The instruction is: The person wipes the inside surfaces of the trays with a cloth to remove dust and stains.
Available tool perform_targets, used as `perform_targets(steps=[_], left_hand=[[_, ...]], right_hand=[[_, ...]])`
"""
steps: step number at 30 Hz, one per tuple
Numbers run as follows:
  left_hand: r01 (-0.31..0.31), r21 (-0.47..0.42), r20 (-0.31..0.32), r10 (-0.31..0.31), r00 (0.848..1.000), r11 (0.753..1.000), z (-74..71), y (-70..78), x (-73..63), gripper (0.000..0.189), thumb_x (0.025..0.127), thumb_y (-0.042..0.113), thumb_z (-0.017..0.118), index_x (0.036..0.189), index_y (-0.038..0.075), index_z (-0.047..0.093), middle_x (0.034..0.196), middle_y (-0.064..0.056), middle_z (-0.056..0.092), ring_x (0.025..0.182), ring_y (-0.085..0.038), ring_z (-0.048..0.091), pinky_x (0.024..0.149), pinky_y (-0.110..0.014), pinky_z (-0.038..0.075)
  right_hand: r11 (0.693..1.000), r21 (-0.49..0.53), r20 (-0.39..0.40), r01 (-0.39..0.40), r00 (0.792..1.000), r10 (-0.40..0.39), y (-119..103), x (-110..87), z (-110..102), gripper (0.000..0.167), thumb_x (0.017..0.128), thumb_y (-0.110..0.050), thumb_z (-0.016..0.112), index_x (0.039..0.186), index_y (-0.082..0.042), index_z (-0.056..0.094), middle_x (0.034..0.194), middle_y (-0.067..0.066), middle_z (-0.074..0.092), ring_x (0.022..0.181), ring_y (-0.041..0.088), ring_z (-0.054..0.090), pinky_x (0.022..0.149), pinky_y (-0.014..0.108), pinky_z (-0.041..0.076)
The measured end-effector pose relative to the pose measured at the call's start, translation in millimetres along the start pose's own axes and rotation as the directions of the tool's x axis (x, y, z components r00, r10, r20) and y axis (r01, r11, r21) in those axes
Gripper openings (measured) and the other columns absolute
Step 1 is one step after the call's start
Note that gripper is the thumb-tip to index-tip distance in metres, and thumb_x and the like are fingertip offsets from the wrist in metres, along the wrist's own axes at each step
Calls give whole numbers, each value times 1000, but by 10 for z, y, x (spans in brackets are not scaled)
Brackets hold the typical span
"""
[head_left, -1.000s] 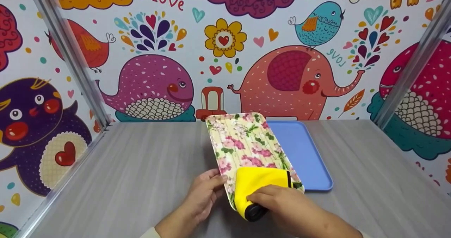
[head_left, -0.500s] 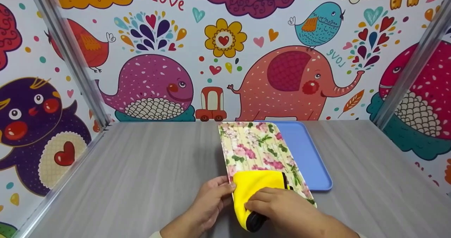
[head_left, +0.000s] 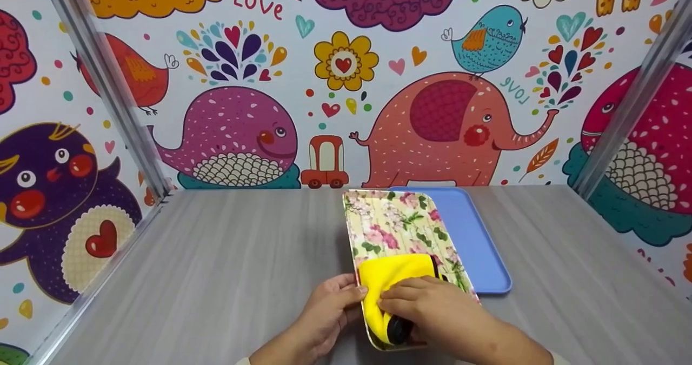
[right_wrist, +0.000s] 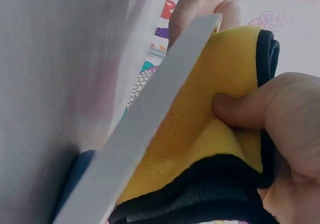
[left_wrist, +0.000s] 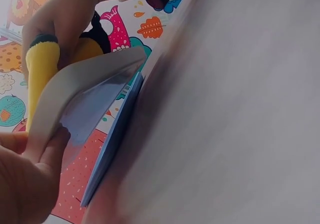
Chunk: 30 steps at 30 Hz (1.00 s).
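A rectangular tray with pink flowers on a cream ground (head_left: 392, 227) is held tilted above the table in the head view. My left hand (head_left: 331, 312) grips its left edge, thumb on the upper side and fingers underneath. Folded on the tray's near part is a yellow cloth with black trim (head_left: 397, 267), which my right hand (head_left: 440, 311) holds against the floral surface. In the right wrist view the thumb presses into the cloth's yellow face. The left wrist view shows the raised tray's pale outer rim (left_wrist: 75, 77). Cloth and hand cover the tray's near right part.
A plain blue tray (head_left: 478, 240) lies on the grey wood-grain table (head_left: 232, 257), partly behind the floral tray. Cartoon-printed panels (head_left: 335, 19) stand at the back and both sides, with metal posts (head_left: 116, 94) at the corners.
The floral tray has shifted right and its far end has come lower, both hands moving with it. In the last half second the cloth has slid slightly up the tray from its near edge.
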<state>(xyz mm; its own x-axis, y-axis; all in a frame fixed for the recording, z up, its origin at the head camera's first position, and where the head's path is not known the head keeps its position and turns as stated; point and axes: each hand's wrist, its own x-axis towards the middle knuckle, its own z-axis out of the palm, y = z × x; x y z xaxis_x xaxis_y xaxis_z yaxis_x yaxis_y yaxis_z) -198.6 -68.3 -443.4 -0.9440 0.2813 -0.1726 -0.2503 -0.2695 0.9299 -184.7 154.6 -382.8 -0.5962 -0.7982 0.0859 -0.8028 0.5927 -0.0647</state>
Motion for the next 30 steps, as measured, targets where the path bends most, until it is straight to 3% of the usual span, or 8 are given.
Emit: perform_targets(steps=[6,14,23,30], left_hand=[[-9,-3,-8,8,1000,1000,13,-1,9,47,98,6,60,138,-17,49,128,-21,70,107,-20,71,95,-38,61],[-34,-23,8,34,999,999,-9,-22,1,48,98,5,59,139,-18,47,127,-21,71,107,-19,70,95,-36,61],[-41,-7,29,41,999,999,-9,-28,-13,48,99,5,59,139,-18,48,130,-21,70,107,-17,70,94,-37,61],[-48,-12,53,48,997,999,8,-52,-28,42,97,5,59,134,-15,55,113,-11,74,98,-15,71,93,-34,61]], right_hand=[[999,-52,-13,17,1000,-17,51,80,-38,64,75,-22,93,135,-25,69,128,-9,73,119,14,66,106,44,55],[987,-143,-44,80,995,-87,150,226,-91,51,82,-12,87,130,-23,73,123,-7,76,116,15,69,101,42,58],[984,-163,-66,76,994,-88,289,365,-91,44,88,-10,82,129,-20,74,123,-4,76,116,17,70,100,41,59],[984,-170,-48,50,997,-59,401,474,-118,53,81,-11,88,131,-18,72,126,-1,75,118,20,70,102,42,58]])
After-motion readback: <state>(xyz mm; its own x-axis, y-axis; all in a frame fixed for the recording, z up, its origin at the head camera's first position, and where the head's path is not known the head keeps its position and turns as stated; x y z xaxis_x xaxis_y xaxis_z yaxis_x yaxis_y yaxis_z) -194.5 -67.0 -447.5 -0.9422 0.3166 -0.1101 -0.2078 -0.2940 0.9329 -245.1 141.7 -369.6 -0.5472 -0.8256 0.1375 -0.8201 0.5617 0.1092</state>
